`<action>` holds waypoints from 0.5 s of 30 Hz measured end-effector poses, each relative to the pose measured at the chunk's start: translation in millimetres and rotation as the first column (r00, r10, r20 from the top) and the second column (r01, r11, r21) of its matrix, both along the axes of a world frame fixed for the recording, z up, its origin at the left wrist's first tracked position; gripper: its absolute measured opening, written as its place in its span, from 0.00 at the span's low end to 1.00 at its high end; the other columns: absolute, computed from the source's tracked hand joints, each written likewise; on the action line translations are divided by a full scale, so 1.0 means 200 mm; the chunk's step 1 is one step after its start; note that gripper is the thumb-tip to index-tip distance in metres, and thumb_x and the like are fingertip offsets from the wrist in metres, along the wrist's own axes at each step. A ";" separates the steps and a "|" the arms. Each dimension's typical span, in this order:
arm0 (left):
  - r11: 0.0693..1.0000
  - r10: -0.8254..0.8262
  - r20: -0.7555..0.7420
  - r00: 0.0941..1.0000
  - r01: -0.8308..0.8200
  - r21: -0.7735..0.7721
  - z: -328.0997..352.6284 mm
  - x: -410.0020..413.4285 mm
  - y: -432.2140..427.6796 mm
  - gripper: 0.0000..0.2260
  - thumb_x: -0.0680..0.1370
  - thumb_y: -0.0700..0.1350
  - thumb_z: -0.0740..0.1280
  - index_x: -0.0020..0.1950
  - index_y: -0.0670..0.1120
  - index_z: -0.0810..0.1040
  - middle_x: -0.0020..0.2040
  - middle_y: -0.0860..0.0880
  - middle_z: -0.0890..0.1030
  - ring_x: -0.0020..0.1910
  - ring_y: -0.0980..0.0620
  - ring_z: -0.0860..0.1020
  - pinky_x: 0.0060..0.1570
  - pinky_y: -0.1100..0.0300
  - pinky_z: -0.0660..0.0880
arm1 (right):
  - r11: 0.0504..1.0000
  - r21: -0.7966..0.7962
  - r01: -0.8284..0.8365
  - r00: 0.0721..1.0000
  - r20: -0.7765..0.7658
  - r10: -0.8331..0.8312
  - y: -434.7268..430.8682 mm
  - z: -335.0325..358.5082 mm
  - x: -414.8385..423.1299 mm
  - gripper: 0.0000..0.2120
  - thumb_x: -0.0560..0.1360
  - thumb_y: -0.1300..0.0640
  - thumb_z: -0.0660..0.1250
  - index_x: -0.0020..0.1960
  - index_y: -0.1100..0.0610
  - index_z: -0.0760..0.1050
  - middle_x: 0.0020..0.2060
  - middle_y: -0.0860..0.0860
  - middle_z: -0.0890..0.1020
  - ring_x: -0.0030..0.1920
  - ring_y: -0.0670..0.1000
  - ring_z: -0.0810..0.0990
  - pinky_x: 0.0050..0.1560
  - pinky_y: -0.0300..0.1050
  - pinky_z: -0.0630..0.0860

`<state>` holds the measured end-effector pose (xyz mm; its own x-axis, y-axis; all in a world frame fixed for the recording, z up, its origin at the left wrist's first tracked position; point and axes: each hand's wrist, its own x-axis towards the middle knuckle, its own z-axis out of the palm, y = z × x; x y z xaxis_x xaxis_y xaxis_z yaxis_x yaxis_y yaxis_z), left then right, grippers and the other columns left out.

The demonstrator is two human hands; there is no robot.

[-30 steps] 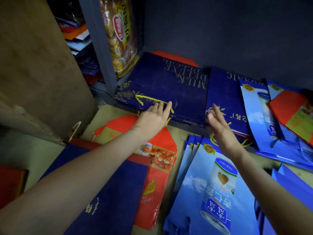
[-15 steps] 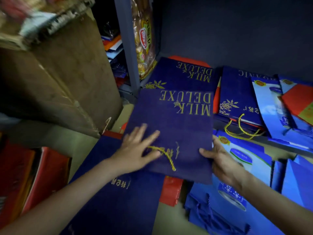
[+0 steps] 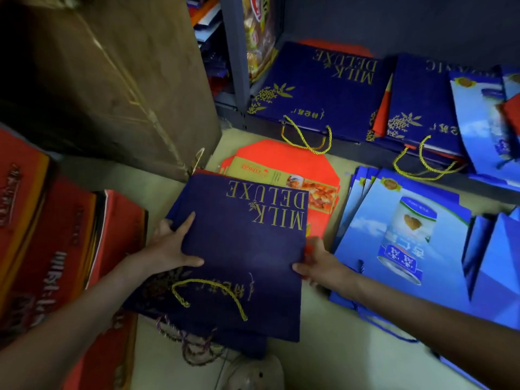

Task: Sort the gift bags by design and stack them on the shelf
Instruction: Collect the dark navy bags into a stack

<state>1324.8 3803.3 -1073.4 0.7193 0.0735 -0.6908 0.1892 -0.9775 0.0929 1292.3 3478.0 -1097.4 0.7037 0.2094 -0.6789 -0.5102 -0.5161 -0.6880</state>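
Note:
A navy "MILK DELUXE" gift bag [image 3: 242, 249] with a gold cord handle lies flat on top of other navy bags on the floor. My left hand [image 3: 168, 246] grips its left edge, thumb and forefinger on top. My right hand [image 3: 312, 263] holds its right edge, thumb on top and fingers underneath. On the low shelf [image 3: 365, 153] lie a stack of the same navy bags [image 3: 318, 91], a second navy stack [image 3: 422, 108] and light blue bags [image 3: 478, 122]. Red bags [image 3: 284, 164] lie on the floor behind the held bag.
Light blue bags with a can picture [image 3: 408, 243] are spread on the floor at right. Red boxes [image 3: 56, 249] stand at left, a large cardboard box [image 3: 112, 80] at upper left. A grey shelf post [image 3: 236, 52] rises beside a snack packet [image 3: 259, 35].
Both hands pulled one navy bag off the shelf stack and brought it down toward me onto the navy pile on the floor. They now hold its side edges.

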 end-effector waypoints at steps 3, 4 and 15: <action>0.997 -0.065 -0.024 0.998 0.066 0.050 0.03 0.02 0.04 0.52 0.69 0.63 0.71 0.76 0.57 0.35 0.71 0.40 0.48 0.72 0.39 0.53 0.71 0.52 0.56 | 1.000 0.010 -0.017 0.999 0.048 0.016 0.07 0.01 0.00 0.35 0.74 0.62 0.69 0.72 0.52 0.50 0.51 0.52 0.75 0.41 0.46 0.76 0.37 0.37 0.74; 0.994 -0.079 -0.041 0.996 0.082 0.069 0.04 0.03 0.06 0.51 0.69 0.62 0.72 0.76 0.58 0.34 0.71 0.41 0.49 0.71 0.39 0.53 0.70 0.51 0.57 | 0.999 -0.010 -0.050 0.997 0.053 0.050 0.09 0.01 -0.02 0.41 0.74 0.62 0.69 0.75 0.51 0.44 0.50 0.51 0.76 0.43 0.48 0.77 0.40 0.38 0.74; 0.947 -0.271 0.006 0.963 0.265 0.181 0.12 0.14 -0.20 0.44 0.74 0.63 0.65 0.76 0.57 0.35 0.75 0.45 0.31 0.76 0.41 0.42 0.73 0.45 0.51 | 0.911 -0.201 -0.360 0.918 0.101 0.385 0.14 0.00 0.00 0.48 0.76 0.47 0.66 0.75 0.48 0.28 0.68 0.54 0.71 0.63 0.55 0.74 0.63 0.49 0.71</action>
